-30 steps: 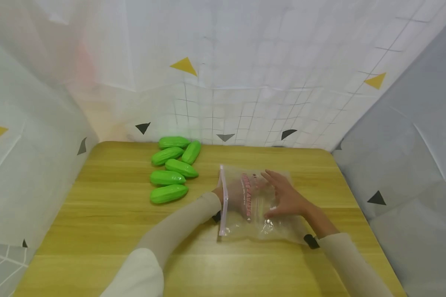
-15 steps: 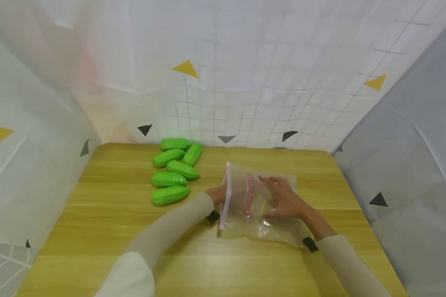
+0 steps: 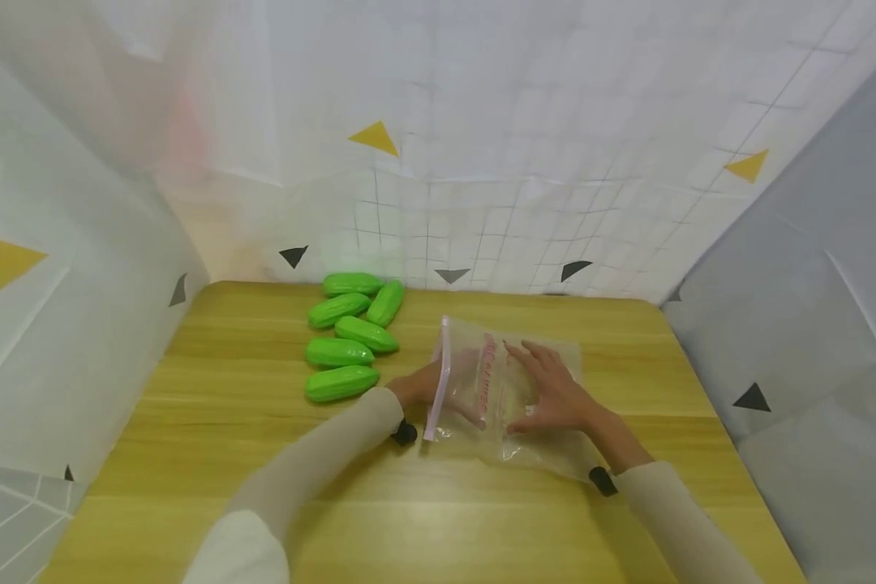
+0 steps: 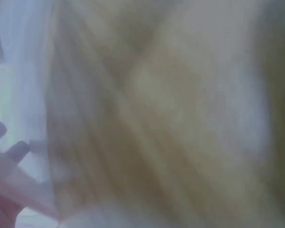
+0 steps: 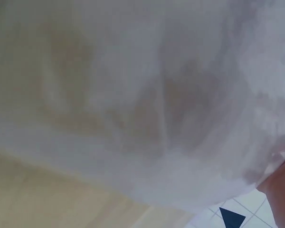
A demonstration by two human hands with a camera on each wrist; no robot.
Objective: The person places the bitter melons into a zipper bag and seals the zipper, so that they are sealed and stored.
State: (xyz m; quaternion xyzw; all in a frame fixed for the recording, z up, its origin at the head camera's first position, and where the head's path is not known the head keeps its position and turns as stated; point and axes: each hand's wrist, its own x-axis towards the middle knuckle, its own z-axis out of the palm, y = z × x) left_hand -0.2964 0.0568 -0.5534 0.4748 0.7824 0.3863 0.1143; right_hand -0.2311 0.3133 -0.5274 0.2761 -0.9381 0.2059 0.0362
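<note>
Fingers of the right hand (image 3: 555,399) are spread, thumb well apart, and from where I stand they seem to rest upon the clear plastic bag (image 3: 502,397), not pinching it. The left hand (image 3: 427,381) goes in past the pink strip (image 3: 440,397) at the bag's mouth; whether its fingers are spread or hold something, I cannot tell through the film. Both wrist views are too blurred for this. The bag lies on the wooden table (image 3: 445,527) before the person. On its left, 6 green cucumbers (image 3: 367,334) lie in a loose group. In my judgement, the thin film could cling to the left hand and be dragged with it, if the right hand presses too lightly. Also the left forearm, being near, could bump the nearest cucumber and make it roll.
</note>
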